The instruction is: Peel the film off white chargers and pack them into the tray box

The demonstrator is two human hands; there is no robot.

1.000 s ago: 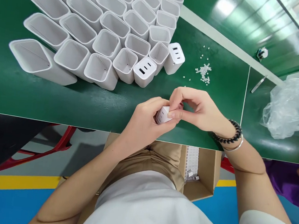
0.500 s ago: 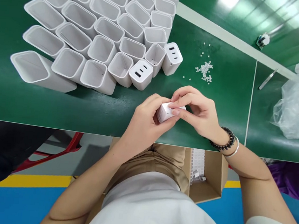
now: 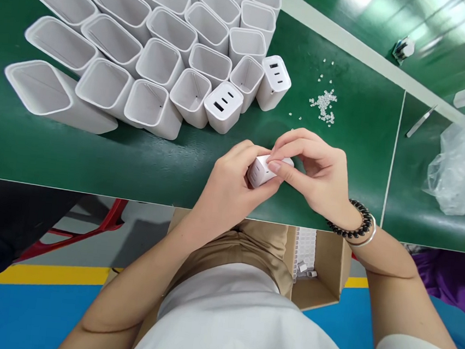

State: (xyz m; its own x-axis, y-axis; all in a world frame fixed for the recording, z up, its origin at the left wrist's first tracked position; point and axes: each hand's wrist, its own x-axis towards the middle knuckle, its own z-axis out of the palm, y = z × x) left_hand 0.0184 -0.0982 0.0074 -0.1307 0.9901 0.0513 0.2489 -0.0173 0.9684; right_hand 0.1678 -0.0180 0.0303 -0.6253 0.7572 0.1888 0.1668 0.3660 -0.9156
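A white multi-port charger [image 3: 258, 172] lies tilted over the table's front part. My left hand [image 3: 229, 185] is closed round it, with its slotted end facing left. At the charger's upper side, the thumb and fingertips of my right hand [image 3: 323, 175] are pinched together; whatever they may hold is too small or hidden to make out. Beyond my hands stand two white chargers, one with its ports up [image 3: 223, 107] and another farther right [image 3: 275, 82]. Rows of hollow white casings [image 3: 152, 109] stand beside them. Small clear plastic bits [image 3: 325, 104] form a loose pile beyond my right hand.
Tweezers [image 3: 420, 122] and a crumpled clear plastic bag [image 3: 461, 163] lie on the right of the green table [image 3: 366, 154]. A small device [image 3: 403, 49] sits farther back. Below the table edge are a cardboard box [image 3: 332, 269] and a red chair [image 3: 108, 228].
The camera view has shifted slightly. The charger has turned a little in my left hand, showing more of its slotted end. My right fingers stay pinched against it.
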